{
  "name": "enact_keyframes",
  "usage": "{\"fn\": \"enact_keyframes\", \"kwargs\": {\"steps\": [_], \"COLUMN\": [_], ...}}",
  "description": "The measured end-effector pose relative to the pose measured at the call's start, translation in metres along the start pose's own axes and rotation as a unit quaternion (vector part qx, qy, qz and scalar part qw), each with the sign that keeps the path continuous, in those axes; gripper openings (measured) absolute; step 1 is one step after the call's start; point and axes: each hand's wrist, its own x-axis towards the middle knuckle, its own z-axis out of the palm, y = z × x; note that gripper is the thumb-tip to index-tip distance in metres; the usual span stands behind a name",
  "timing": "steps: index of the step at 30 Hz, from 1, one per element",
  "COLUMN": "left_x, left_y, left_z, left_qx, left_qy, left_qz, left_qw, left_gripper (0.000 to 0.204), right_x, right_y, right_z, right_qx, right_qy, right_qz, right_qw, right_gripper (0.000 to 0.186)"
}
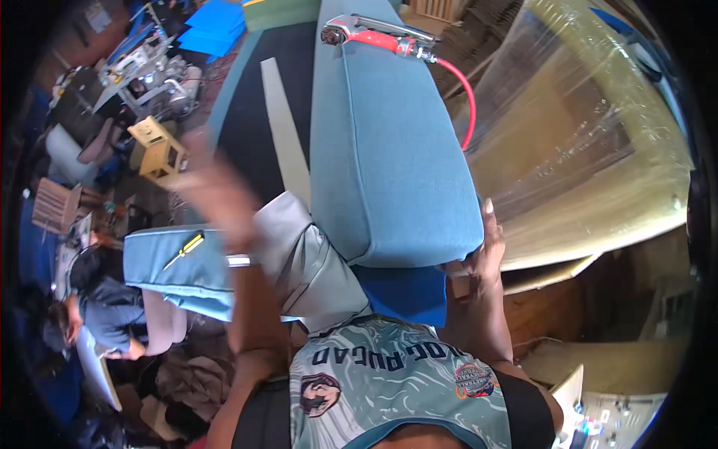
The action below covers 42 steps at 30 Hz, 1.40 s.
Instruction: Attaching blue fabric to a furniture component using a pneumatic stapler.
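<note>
A long light-blue upholstered armrest (404, 150) stretches away in front of me, with a piped seam along its left side. My right hand (486, 247) grips its near right corner, one finger up along the side and others at the lower edge. My left hand (213, 191) is up to the left of the armrest, smeared by motion, so its fingers do not show clearly. Grey fabric (307, 258) lies bunched between my left arm and the armrest. Below the armrest's near end hangs a darker blue panel (404, 295). A red and silver air tool (374, 39) lies on the armrest's far end.
A red hose (471, 97) runs from the tool down the right side. Plastic-wrapped furniture (598, 150) stands close on the right. At left, a yellow-handled screwdriver (185, 251) lies on another blue upholstered piece (149, 258). Beyond are a wooden chair (157, 150) and a bent-over person (105, 322).
</note>
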Motion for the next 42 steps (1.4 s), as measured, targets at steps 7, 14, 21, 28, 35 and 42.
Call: {"fn": "enact_keyframes", "kwargs": {"steps": [7, 14, 21, 28, 35, 42], "left_x": [-0.036, -0.047, -0.002, -0.054, -0.182, -0.222], "left_y": [0.039, 0.047, 0.083, 0.11, 0.102, 0.08], "left_z": [0.121, 0.121, 0.119, 0.199, 0.248, 0.247], "left_qx": [-0.134, 0.005, 0.098, 0.562, 0.63, 0.492], "left_qy": [-0.233, -0.077, -0.181, -0.26, -0.054, -0.135], "left_qz": [-0.037, 0.067, -0.087, 0.11, 0.226, 0.25], "left_qw": [0.963, 0.995, 0.975, 0.778, 0.741, 0.823], "left_gripper": [0.098, 0.102, 0.097, 0.068, 0.064, 0.047], "right_x": [0.007, 0.007, 0.011, 0.035, 0.031, 0.026], "right_y": [-0.037, -0.023, -0.023, -0.013, -0.009, -0.016], "right_z": [0.004, 0.019, 0.026, 0.026, 0.037, 0.02], "right_qx": [0.454, 0.527, 0.53, 0.495, 0.391, 0.488], "right_qy": [-0.063, -0.109, -0.054, -0.027, -0.076, -0.096], "right_qz": [0.295, 0.214, 0.234, 0.167, 0.015, 0.083], "right_qw": [0.838, 0.815, 0.813, 0.852, 0.917, 0.863], "right_gripper": [0.05, 0.05, 0.047, 0.043, 0.04, 0.045]}}
